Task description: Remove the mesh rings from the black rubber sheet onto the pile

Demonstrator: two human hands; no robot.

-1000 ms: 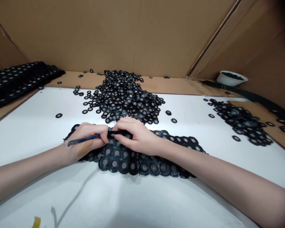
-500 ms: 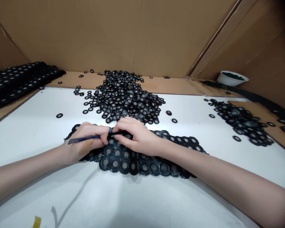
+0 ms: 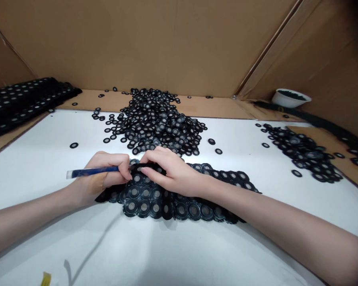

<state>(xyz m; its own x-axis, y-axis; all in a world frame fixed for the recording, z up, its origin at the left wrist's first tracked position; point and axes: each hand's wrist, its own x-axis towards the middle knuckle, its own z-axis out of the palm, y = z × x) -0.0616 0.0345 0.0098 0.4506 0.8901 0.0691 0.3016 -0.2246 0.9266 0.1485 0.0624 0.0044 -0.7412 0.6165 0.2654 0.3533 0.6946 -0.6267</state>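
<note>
A sheet of joined black rubber rings with pale centres (image 3: pixel 193 210) lies under both hands. My left hand (image 3: pixel 106 169) is closed round a slim blue pen-like tool (image 3: pixel 92 171); its clear end points left and its tip meets the sheet. Thumb and fingers of my right hand (image 3: pixel 170 171) pinch a folded, raised strip of the sheet right beside that tip. The exact point of contact is small and dark. My right forearm covers part of the sheet.
A heap of loose black rings (image 3: pixel 158 119) rises behind the hands. A smaller cluster (image 3: pixel 307 153) lies at right, near a white bowl (image 3: pixel 289 101) of dark bits. Stacked ring sheets (image 3: pixel 24 101) stand far left. Cardboard walls (image 3: pixel 173 47) enclose the white table (image 3: pixel 122 254).
My left hand has moved slightly left along the sheet, and the tool is tilted flatter, with more of its handle showing. My right hand keeps its pinch almost in place.
</note>
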